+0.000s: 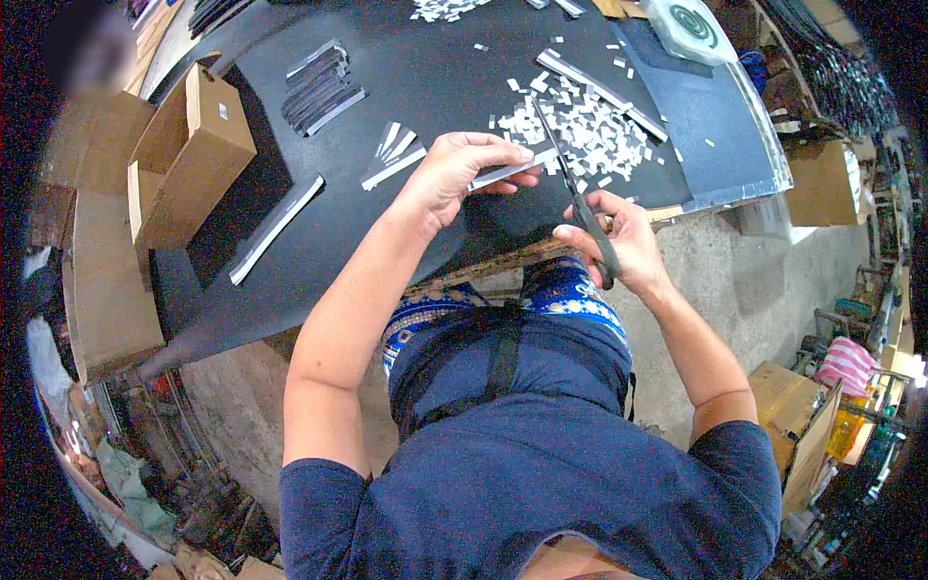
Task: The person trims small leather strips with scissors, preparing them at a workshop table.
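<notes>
My left hand point(469, 172) pinches a narrow black-and-white strip point(512, 171), whose free end points right toward the scissors. In my right hand point(623, 237) are dark-handled scissors point(578, 198), their blades pointing away from me beside the strip's end. Under and beyond the blades lies a loose pile of small white cut pieces point(599, 130). Left of my left hand, a few fanned strips point(393, 159) rest on the black tabletop point(416, 77). One long strip point(280, 230) lies farther left, and another point(604, 94) crosses the pile's far side.
A stack of dark strips point(326, 87) lies toward the back left. An open cardboard box point(193, 159) stands at the table's left. Another heap of white pieces point(448, 8) is at the far edge. A plastic-wrapped green coil point(688, 27) sits back right, and boxes point(788, 416) stand on the floor.
</notes>
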The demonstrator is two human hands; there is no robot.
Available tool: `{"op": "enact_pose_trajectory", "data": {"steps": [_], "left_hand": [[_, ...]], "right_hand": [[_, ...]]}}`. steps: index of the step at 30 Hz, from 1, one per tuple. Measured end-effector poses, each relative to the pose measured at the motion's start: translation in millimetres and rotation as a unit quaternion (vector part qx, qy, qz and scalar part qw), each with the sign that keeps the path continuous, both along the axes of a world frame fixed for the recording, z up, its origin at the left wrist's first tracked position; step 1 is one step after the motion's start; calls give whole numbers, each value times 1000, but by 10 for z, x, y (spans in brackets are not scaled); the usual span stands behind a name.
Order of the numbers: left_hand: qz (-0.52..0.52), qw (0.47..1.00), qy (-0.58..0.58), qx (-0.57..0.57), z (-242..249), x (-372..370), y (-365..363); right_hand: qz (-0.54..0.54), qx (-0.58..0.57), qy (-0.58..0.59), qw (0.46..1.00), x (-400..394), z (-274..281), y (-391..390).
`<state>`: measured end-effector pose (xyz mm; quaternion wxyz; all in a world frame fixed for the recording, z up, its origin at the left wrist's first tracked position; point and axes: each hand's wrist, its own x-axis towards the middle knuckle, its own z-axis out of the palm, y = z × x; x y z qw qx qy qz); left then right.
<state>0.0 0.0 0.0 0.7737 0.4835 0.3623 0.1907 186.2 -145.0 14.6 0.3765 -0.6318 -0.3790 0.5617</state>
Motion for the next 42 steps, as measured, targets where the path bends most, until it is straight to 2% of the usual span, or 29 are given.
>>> {"op": "enact_pose_trajectory", "data": {"steps": [3, 7, 9, 11, 13, 18, 21, 23, 24, 25, 27, 29, 31, 34, 42], "left_hand": [[4, 1000, 9, -14, -2, -22, -24], [-37, 999, 8, -3, 14, -20, -71], [-90, 994, 25, 53, 67, 1, -113], [-92, 994, 10, 61, 146, 42, -167], [-124, 987, 32, 95, 195, 56, -180], [-120, 986, 17, 113, 157, 60, -180], [-96, 989, 13, 110, 130, 26, -177], [-15, 987, -15, 159, 78, -3, -189], [-2, 996, -17, 89, 60, -17, -224], [21, 995, -48, 83, -27, 20, -281], [110, 987, -120, -11, -116, 120, -478], [210, 949, -214, -100, -115, 251, -621], [251, 923, -263, -122, -175, 331, -657], [295, 903, -285, -125, -167, 426, -654], [293, 914, -261, -102, -43, 455, -635]], "right_hand": [[-4, -14, 2, 1000, 1, -26, -8], [-65, 50, 32, 996, 68, 61, 84], [-73, 68, 36, 994, 105, 98, 140], [-65, 112, 36, 991, 130, 88, 168], [-56, 108, 41, 992, 117, 131, 190], [-71, 139, 41, 987, 99, 83, 224], [-99, 152, 22, 983, 67, 118, 247], [-126, 172, 42, 976, 86, 92, 245], [-151, 190, 60, 968, 88, 71, 245], [-151, 191, 61, 968, 75, 54, 246], [-198, 203, 59, 957, 25, 13, 258], [-204, 207, 76, 954, -48, -18, 258], [-236, 219, 97, 942, -111, -21, 252], [-246, 228, 101, 937, -183, -23, 246], [-245, 223, 130, 934, -273, -70, 165]]}}
